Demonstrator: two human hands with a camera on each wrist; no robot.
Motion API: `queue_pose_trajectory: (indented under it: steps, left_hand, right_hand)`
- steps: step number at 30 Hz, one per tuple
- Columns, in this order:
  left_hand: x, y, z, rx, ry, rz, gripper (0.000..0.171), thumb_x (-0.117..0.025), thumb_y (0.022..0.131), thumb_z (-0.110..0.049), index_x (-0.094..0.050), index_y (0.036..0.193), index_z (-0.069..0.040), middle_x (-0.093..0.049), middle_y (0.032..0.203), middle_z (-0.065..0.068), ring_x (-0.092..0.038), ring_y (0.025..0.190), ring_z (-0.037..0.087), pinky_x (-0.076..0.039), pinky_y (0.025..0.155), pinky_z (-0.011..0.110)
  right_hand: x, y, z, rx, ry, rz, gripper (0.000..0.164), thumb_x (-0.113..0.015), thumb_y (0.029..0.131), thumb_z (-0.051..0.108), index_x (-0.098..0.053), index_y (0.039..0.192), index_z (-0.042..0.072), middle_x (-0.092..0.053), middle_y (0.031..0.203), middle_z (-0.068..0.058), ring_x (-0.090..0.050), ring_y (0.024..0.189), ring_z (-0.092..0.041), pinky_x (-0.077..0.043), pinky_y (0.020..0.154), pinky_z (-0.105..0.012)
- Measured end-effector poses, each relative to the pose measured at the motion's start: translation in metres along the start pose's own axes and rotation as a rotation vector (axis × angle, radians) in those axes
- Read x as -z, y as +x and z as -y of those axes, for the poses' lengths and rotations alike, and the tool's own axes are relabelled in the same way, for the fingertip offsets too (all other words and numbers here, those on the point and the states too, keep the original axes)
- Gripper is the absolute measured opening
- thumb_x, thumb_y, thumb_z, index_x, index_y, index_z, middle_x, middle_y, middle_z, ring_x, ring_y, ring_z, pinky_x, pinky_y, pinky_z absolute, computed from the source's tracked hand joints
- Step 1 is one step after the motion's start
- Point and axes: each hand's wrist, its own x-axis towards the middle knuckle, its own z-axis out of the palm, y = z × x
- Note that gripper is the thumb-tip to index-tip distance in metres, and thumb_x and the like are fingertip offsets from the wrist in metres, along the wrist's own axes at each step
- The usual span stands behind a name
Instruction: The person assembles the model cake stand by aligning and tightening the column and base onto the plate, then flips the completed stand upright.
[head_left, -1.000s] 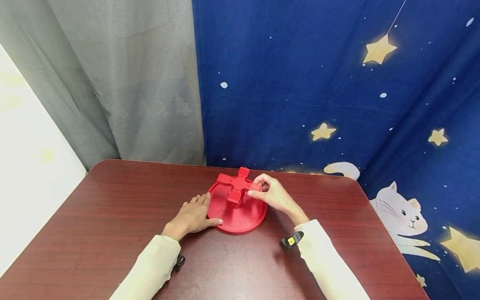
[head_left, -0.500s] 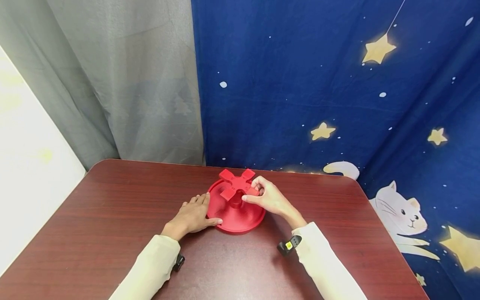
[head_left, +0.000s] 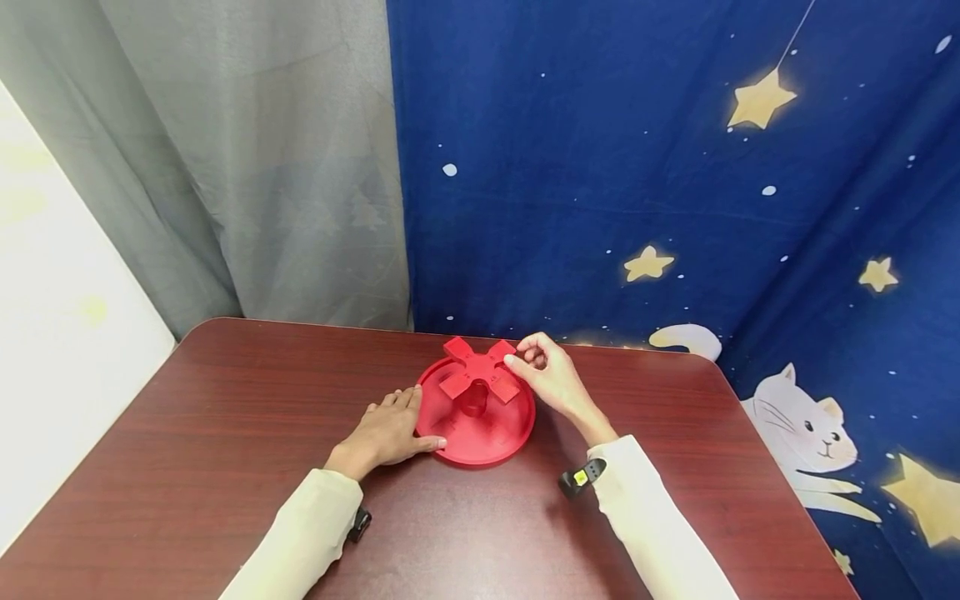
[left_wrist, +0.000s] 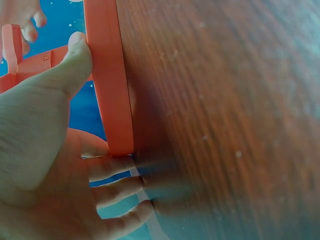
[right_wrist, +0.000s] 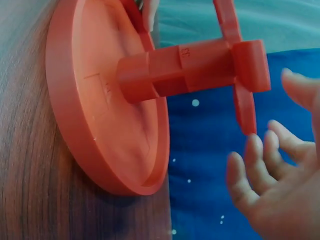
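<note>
A round red tray [head_left: 480, 452] with a raised rim lies on the table. From its middle rises a thick red post [right_wrist: 165, 70], topped by a four-armed red cross piece [head_left: 478, 367]. My left hand [head_left: 382, 432] rests against the tray's left side, its fingers straight along the edge and its thumb on the rim. Beside the cross piece's far right arm is my right hand [head_left: 553, 377], fingers loosely bent and gripping nothing. In the right wrist view, one fingertip [right_wrist: 254, 141] is right at the tip of a cross arm.
The dark red wooden table [head_left: 285, 392] has rounded far corners. Behind it hang a grey curtain [head_left: 300, 167] and a blue curtain [head_left: 562, 167] with stars and a white cat. A black band [head_left: 581, 478] is on the right wrist.
The cross piece has turned clockwise, seen from above, while my right hand pinched one arm. That hand has since let go and shifted back toward the far right arm. My left hand stays put.
</note>
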Motion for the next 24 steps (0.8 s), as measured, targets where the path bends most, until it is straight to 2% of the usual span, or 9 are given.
queue_pose_trajectory:
  steps: [3,6,8,12,16,21,24]
  left_hand:
    - [-0.0002,0.0002,-0.0007,-0.001,-0.003,0.001,0.101,-0.070,0.083,-0.060,-0.032,0.151,0.005,-0.037,0.153,0.025,-0.033,0.141,0.048,-0.027,0.110,0.068]
    - [-0.0008,0.0006,-0.0006,0.000,-0.005,0.001,0.101,-0.070,0.083,-0.059,-0.032,0.151,0.005,-0.037,0.153,0.025,-0.033,0.141,0.048,-0.027,0.110,0.068]
    - [-0.0005,0.0007,-0.0009,0.001,-0.008,0.002,0.101,-0.070,0.083,-0.059,-0.032,0.152,0.004,-0.037,0.154,0.025,-0.032,0.141,0.048,-0.027,0.111,0.068]
    - [-0.0001,0.0013,-0.0007,0.001,-0.007,-0.001,0.101,-0.071,0.083,-0.059,-0.031,0.152,0.004,-0.037,0.154,0.025,-0.032,0.141,0.048,-0.027,0.111,0.068]
    - [-0.0006,0.0014,-0.0005,0.002,-0.008,0.000,0.101,-0.071,0.083,-0.058,-0.031,0.152,0.004,-0.037,0.154,0.025,-0.032,0.141,0.048,-0.026,0.111,0.068]
    - [-0.0007,0.0011,-0.0014,0.006,-0.014,0.004,0.101,-0.070,0.084,-0.059,-0.031,0.152,0.004,-0.036,0.154,0.025,-0.031,0.142,0.048,-0.025,0.112,0.068]
    - [-0.0012,0.0018,-0.0009,0.010,-0.015,0.003,0.101,-0.070,0.083,-0.059,-0.031,0.152,0.004,-0.036,0.154,0.025,-0.031,0.142,0.048,-0.025,0.112,0.068]
  right_hand:
    - [-0.0019,0.0039,-0.0038,0.022,0.032,-0.011,0.035,-0.074,0.088,0.012,-0.061,0.120,0.004,-0.060,0.115,-0.016,-0.063,0.103,-0.031,-0.053,0.089,-0.041]
    - [-0.0044,0.0056,-0.0066,0.044,0.092,0.058,0.048,-0.072,0.088,0.005,-0.056,0.132,0.001,-0.058,0.130,-0.020,-0.061,0.117,-0.036,-0.053,0.094,-0.049]
    - [-0.0061,0.0058,-0.0070,0.054,0.129,0.106,0.053,-0.071,0.088,0.002,-0.052,0.138,-0.001,-0.058,0.133,-0.022,-0.060,0.119,-0.040,-0.054,0.093,-0.051]
    - [-0.0083,0.0062,-0.0066,0.065,0.147,0.133,0.054,-0.070,0.088,0.001,-0.052,0.138,-0.003,-0.060,0.130,-0.024,-0.061,0.115,-0.042,-0.056,0.090,-0.048]
    - [-0.0091,0.0069,-0.0067,0.060,0.081,0.090,0.047,-0.074,0.087,0.003,-0.059,0.132,0.001,-0.062,0.125,-0.019,-0.065,0.106,-0.039,-0.057,0.087,-0.042]
    - [-0.0094,0.0055,-0.0082,0.072,0.043,0.040,0.040,-0.076,0.085,0.003,-0.064,0.123,0.002,-0.060,0.120,-0.018,-0.065,0.103,-0.040,-0.056,0.088,-0.047]
    - [-0.0097,0.0042,-0.0090,0.080,0.021,0.020,0.038,-0.077,0.084,0.004,-0.065,0.120,0.003,-0.061,0.115,-0.017,-0.065,0.100,-0.037,-0.056,0.086,-0.044]
